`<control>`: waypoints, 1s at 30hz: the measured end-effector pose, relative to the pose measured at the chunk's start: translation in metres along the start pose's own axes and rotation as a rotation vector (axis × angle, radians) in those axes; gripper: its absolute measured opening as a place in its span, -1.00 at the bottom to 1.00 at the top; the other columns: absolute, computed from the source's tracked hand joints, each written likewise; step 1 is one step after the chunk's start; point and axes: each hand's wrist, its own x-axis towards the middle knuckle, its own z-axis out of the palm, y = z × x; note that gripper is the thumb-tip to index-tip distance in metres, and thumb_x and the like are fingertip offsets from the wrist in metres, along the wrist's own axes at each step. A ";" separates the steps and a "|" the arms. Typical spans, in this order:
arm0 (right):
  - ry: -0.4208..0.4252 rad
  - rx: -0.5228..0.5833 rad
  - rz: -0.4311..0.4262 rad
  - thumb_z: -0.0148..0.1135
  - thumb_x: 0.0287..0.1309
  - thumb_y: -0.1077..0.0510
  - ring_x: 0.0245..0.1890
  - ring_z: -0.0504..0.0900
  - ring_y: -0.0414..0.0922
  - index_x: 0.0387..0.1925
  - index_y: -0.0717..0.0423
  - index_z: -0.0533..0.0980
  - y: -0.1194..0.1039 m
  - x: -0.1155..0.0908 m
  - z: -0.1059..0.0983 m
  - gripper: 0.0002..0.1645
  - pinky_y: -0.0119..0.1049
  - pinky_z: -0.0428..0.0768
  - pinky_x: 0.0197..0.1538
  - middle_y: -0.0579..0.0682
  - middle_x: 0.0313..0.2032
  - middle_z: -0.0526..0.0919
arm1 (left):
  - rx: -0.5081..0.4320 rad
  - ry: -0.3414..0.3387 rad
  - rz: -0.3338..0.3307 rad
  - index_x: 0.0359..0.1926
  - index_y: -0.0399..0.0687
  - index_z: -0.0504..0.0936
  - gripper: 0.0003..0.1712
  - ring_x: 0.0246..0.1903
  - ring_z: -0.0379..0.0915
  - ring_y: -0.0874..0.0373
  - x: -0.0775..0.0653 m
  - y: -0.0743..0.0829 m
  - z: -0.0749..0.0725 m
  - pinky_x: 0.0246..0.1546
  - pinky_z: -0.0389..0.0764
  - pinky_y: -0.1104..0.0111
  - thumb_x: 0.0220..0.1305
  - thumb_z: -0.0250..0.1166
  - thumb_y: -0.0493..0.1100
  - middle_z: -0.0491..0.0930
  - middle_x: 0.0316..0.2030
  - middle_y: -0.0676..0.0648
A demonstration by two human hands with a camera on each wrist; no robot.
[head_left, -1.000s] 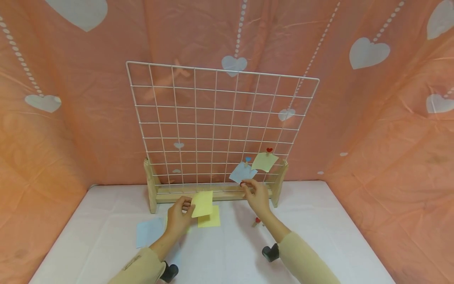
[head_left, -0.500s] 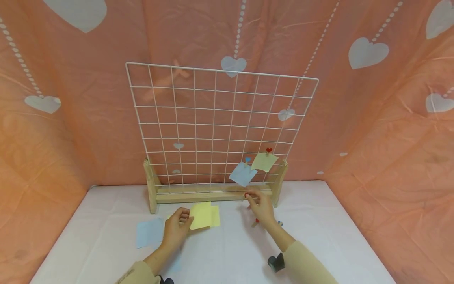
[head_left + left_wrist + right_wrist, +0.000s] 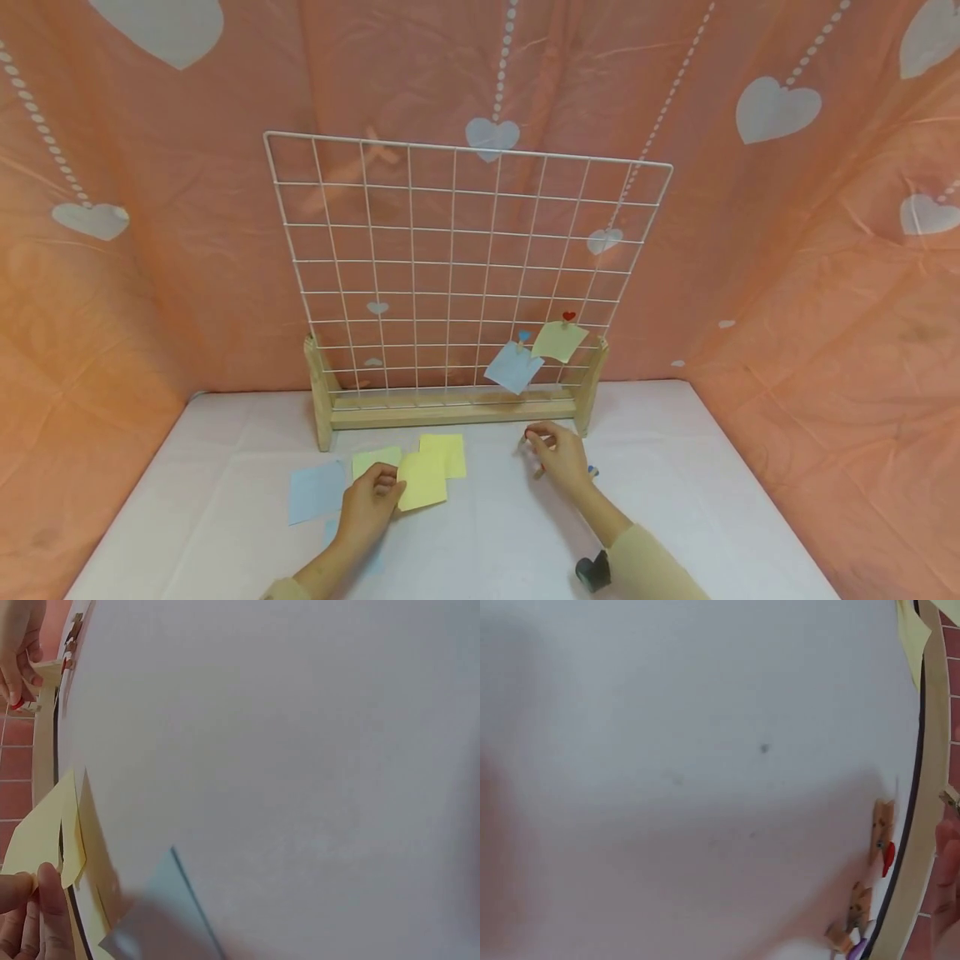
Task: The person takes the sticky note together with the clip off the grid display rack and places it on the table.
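A person's left hand (image 3: 367, 504) pinches a yellow note (image 3: 422, 482) by its edge between thumb and fingers, while the right hand (image 3: 561, 457) holds a red-topped clothespin (image 3: 949, 797) at the fingertips, well apart from the paper. Both hands work in front of a white wire grid (image 3: 454, 149) standing in a wooden base (image 3: 450, 414) on a white-covered table (image 3: 690, 500). Low on the grid's right side hang a blue note (image 3: 513, 369) under a blue clip (image 3: 522, 337) and a pale green note (image 3: 561, 342) under a red heart clip (image 3: 568, 317). The step in hand appears to be readying a third note and its pin, neither yet joined to the other nor to the wire. Hanging it would call for bringing paper and pin together at a bar, squeezing the pin open and catching both. Another yellow note (image 3: 454, 454) lies just beyond the one held; spare clothespins (image 3: 883, 825) lie near the right hand. Whether the left hand holds one sheet or more, the pictures do not settle.
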 end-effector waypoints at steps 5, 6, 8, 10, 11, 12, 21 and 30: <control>-0.010 -0.016 0.031 0.25 0.20 0.23 -0.44 0.67 -0.06 -0.23 0.23 0.65 0.005 -0.003 -0.002 -0.84 -0.48 0.51 -0.49 0.11 -0.33 0.72 | -0.016 -0.017 -0.029 -0.17 -0.41 0.55 -0.76 -0.42 0.65 0.03 -0.005 -0.003 -0.001 -0.29 0.66 0.29 0.17 0.31 -0.32 0.63 -0.32 -0.20; -0.009 -0.021 0.032 0.25 0.20 0.23 -0.42 0.67 -0.07 -0.24 0.23 0.65 0.006 -0.003 -0.002 -0.84 -0.48 0.51 -0.47 0.11 -0.33 0.72 | -0.015 -0.019 -0.035 -0.17 -0.41 0.56 -0.75 -0.43 0.65 0.07 -0.006 -0.004 -0.001 -0.27 0.65 0.30 0.16 0.31 -0.31 0.63 -0.33 -0.19; -0.011 -0.025 0.044 0.26 0.19 0.23 -0.44 0.66 -0.11 -0.25 0.22 0.66 0.008 -0.004 -0.002 -0.85 -0.49 0.49 -0.46 0.09 -0.33 0.72 | -0.039 -0.035 -0.065 -0.16 -0.40 0.55 -0.74 -0.51 0.62 0.11 -0.008 -0.004 -0.001 -0.28 0.63 0.36 0.17 0.31 -0.31 0.63 -0.33 -0.17; -0.018 -0.021 0.059 0.26 0.18 0.24 -0.53 0.64 -0.15 -0.26 0.22 0.66 0.010 -0.004 -0.002 -0.86 -0.51 0.45 -0.50 0.10 -0.34 0.72 | -0.051 -0.052 -0.086 -0.14 -0.41 0.55 -0.74 -0.56 0.59 0.16 -0.010 -0.006 0.000 -0.30 0.60 0.43 0.17 0.31 -0.31 0.63 -0.34 -0.14; -0.023 -0.019 0.064 0.26 0.18 0.25 -0.57 0.63 -0.16 -0.26 0.23 0.66 0.011 -0.004 -0.002 -0.86 -0.50 0.44 -0.52 0.10 -0.34 0.72 | -0.060 -0.061 -0.098 -0.14 -0.40 0.55 -0.73 -0.59 0.57 0.17 -0.011 -0.006 0.000 -0.32 0.57 0.45 0.17 0.31 -0.31 0.64 -0.35 -0.12; -0.028 -0.021 0.065 0.26 0.17 0.26 -0.61 0.61 -0.17 -0.26 0.23 0.66 0.011 -0.005 -0.002 -0.87 -0.49 0.44 -0.51 0.11 -0.34 0.72 | -0.072 -0.070 -0.113 -0.13 -0.40 0.55 -0.73 -0.63 0.55 0.18 -0.012 -0.006 0.001 -0.34 0.56 0.48 0.17 0.30 -0.31 0.64 -0.36 -0.11; -0.049 -0.091 0.027 0.27 0.15 0.27 -0.23 0.66 0.00 -0.30 0.21 0.66 0.016 -0.009 -0.001 -0.90 -0.11 0.57 -0.08 0.10 -0.29 0.72 | -0.116 -0.151 -0.160 -0.13 -0.43 0.53 -0.69 -0.68 0.53 0.14 -0.022 -0.011 0.002 -0.38 0.60 0.39 0.12 0.33 -0.32 0.62 -0.46 -0.06; -0.035 -0.110 -0.015 0.28 0.12 0.28 -0.13 0.64 0.14 -0.33 0.22 0.65 0.023 -0.008 0.000 -0.91 0.07 0.54 0.03 0.14 -0.28 0.71 | -0.096 -0.211 -0.168 -0.10 -0.44 0.51 -0.64 -0.66 0.53 0.18 -0.028 -0.015 0.000 -0.09 0.59 0.15 0.12 0.32 -0.28 0.62 -0.50 -0.02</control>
